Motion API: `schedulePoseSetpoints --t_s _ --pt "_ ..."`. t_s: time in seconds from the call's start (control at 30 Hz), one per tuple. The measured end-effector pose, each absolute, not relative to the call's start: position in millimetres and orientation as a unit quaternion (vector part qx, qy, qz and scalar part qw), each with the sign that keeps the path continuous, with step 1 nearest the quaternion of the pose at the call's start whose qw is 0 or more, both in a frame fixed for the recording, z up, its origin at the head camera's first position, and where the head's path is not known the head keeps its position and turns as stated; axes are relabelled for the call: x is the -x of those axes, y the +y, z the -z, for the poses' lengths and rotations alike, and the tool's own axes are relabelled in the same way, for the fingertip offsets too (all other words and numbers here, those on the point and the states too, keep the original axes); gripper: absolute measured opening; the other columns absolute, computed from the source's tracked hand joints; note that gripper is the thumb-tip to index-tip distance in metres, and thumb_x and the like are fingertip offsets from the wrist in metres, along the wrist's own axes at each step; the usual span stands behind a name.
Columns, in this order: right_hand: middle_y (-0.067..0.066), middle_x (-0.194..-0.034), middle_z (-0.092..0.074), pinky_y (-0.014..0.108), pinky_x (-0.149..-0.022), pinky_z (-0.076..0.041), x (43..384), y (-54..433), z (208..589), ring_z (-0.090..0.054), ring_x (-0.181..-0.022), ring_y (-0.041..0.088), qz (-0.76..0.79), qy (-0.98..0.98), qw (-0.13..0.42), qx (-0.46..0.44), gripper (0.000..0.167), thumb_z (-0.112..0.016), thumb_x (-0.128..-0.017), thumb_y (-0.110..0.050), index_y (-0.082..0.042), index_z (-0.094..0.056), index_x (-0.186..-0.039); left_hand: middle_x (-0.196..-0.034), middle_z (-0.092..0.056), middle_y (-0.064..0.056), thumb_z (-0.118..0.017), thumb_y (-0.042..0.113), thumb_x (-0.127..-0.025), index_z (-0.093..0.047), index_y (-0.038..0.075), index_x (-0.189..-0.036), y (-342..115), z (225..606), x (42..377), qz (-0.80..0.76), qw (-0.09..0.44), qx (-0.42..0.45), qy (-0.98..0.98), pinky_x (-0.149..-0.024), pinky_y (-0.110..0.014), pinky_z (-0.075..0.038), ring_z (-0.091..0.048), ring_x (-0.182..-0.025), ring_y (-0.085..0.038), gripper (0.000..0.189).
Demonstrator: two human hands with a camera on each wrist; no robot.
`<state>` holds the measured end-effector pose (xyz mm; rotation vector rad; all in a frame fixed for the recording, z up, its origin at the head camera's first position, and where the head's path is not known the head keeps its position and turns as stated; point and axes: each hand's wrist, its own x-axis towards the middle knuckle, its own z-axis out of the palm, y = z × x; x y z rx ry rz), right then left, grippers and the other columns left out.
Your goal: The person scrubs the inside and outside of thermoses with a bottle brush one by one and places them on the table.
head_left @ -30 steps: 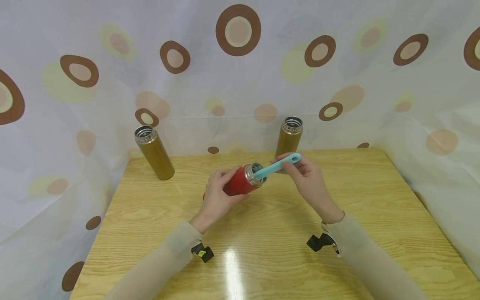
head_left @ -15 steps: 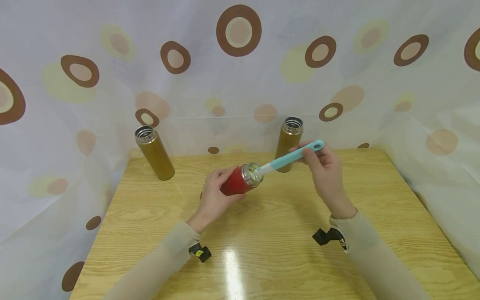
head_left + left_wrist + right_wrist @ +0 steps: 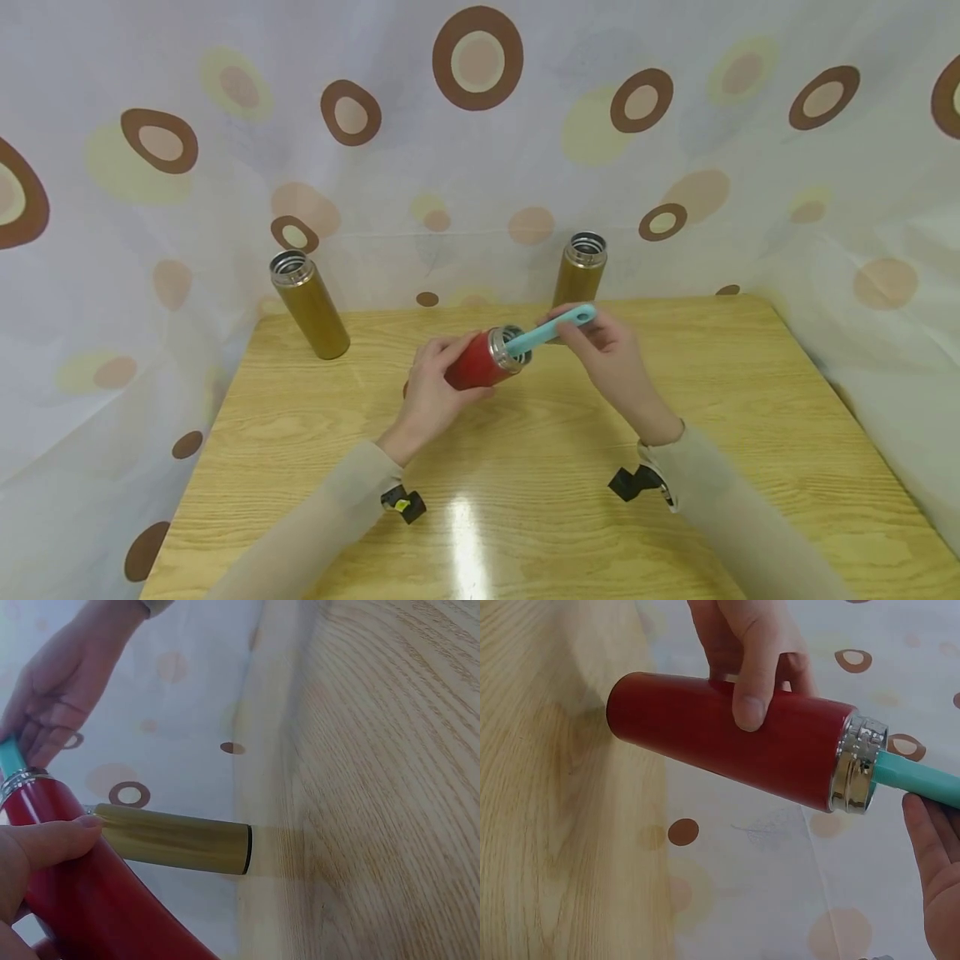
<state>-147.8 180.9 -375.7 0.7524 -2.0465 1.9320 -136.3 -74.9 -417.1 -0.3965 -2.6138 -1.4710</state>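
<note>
A red vacuum flask [image 3: 471,367] with a bare steel neck is tilted over the middle of the table, its open mouth facing right and up. My left hand [image 3: 431,400] grips its body, the thumb lying along the red side in the left wrist view. In my right hand [image 3: 617,367] is the turquoise handle of a bottle brush [image 3: 546,333], pinched near its holed end. The handle runs into the flask's mouth, and the brush head is hidden inside. In the right wrist view, the flask [image 3: 712,727] lies almost level, with the handle [image 3: 915,778] entering its steel neck.
Two lidless gold flasks stand upright at the back of the wooden table [image 3: 525,467]: one on the left [image 3: 311,312], one [image 3: 577,279] behind my right hand. A curtain [image 3: 480,167] with brown circles hangs behind and beside the table.
The brush first slid out up and right until its white neck showed, then my right hand pushed it back down and left into the flask. The left hand and flask stayed nearly still.
</note>
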Motion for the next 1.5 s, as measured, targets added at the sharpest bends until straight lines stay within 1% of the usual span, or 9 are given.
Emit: schedulePoseSetpoints --t_s 0.13,0.3,0.47,0.7,0.77,0.93,1.13,1.33,1.5 --pt "0.003 -0.117 -0.076 0.036 -0.092 -0.061 148 176 378 -0.074 -0.104 0.016 -0.667 -0.689 0.093 -0.267 0.021 -0.051 -0.108 0.000 0.010 -0.065 -0.120 -0.136 -0.058 -0.008 -0.094 0.015 -0.078 -0.061 0.022 -0.147 -74 416 136 0.489 0.058 0.132 -0.860 -0.107 -0.058 -0.044 -0.046 -0.131 -0.031 0.076" --pt "0.004 -0.117 -0.076 0.037 -0.094 -0.060 149 182 376 -0.075 -0.103 0.016 -0.686 -0.678 0.083 -0.252 0.026 -0.049 -0.110 -0.007 0.012 -0.062 -0.121 -0.137 -0.058 -0.008 -0.094 0.015 -0.078 -0.061 0.021 -0.147 -76 415 136 0.487 0.056 0.130 -0.862 -0.107 -0.058 -0.044 -0.046 -0.132 -0.031 0.077" --pt "0.009 -0.112 -0.078 0.036 -0.092 -0.061 152 192 370 -0.077 -0.098 0.018 -0.725 -0.636 0.109 -0.241 0.032 -0.048 -0.111 -0.010 0.019 -0.059 -0.119 -0.137 -0.058 -0.009 -0.094 0.014 -0.077 -0.062 0.022 -0.146 -79 418 137 0.488 0.057 0.128 -0.862 -0.108 -0.058 -0.044 -0.046 -0.132 -0.031 0.077" --pt "0.018 -0.105 -0.076 0.036 -0.088 -0.062 154 196 363 -0.076 -0.099 0.021 -0.753 -0.585 0.170 -0.247 0.026 -0.049 -0.110 -0.006 0.015 -0.063 -0.113 -0.137 -0.058 -0.009 -0.094 0.014 -0.077 -0.062 0.023 -0.146 -80 420 138 0.482 0.058 0.124 -0.865 -0.110 -0.058 -0.042 -0.046 -0.131 -0.031 0.077" --pt "0.019 -0.104 -0.076 0.036 -0.087 -0.062 154 195 362 -0.076 -0.099 0.021 -0.752 -0.583 0.174 -0.254 0.027 -0.049 -0.110 -0.005 0.019 -0.061 -0.112 -0.137 -0.058 -0.009 -0.094 0.015 -0.077 -0.062 0.023 -0.146 -80 420 138 0.482 0.058 0.124 -0.865 -0.109 -0.058 -0.043 -0.046 -0.131 -0.031 0.077" --pt "0.013 -0.109 -0.077 0.036 -0.090 -0.061 151 188 368 -0.076 -0.101 0.020 -0.740 -0.604 0.143 -0.259 0.031 -0.047 -0.110 -0.004 0.025 -0.056 -0.115 -0.137 -0.058 -0.009 -0.094 0.015 -0.077 -0.062 0.021 -0.146 -80 418 137 0.482 0.061 0.119 -0.866 -0.108 -0.058 -0.044 -0.047 -0.131 -0.032 0.077" --pt "0.011 -0.115 -0.076 0.038 -0.093 -0.059 145 178 379 -0.075 -0.104 0.017 -0.698 -0.663 0.094 -0.255 0.027 -0.049 -0.110 -0.006 0.014 -0.063 -0.120 -0.136 -0.059 -0.009 -0.094 0.016 -0.077 -0.062 0.022 -0.146 -76 416 136 0.477 0.060 0.127 -0.868 -0.108 -0.058 -0.045 -0.048 -0.131 -0.032 0.077" --pt "0.007 -0.118 -0.076 0.036 -0.092 -0.060 143 175 377 -0.075 -0.102 0.015 -0.673 -0.687 0.096 -0.258 0.025 -0.049 -0.110 -0.003 0.011 -0.065 -0.122 -0.135 -0.060 -0.009 -0.094 0.015 -0.077 -0.062 0.022 -0.146 -75 416 137 0.482 0.063 0.130 -0.864 -0.107 -0.056 -0.048 -0.054 -0.128 -0.032 0.077" --pt "0.004 -0.117 -0.076 0.035 -0.094 -0.059 143 187 371 -0.076 -0.101 0.015 -0.679 -0.683 0.106 -0.249 0.031 -0.047 -0.112 -0.010 0.015 -0.060 -0.123 -0.136 -0.060 -0.009 -0.094 0.014 -0.077 -0.062 0.022 -0.146 -79 418 138 0.488 0.060 0.128 -0.861 -0.107 -0.056 -0.049 -0.056 -0.128 -0.033 0.077"
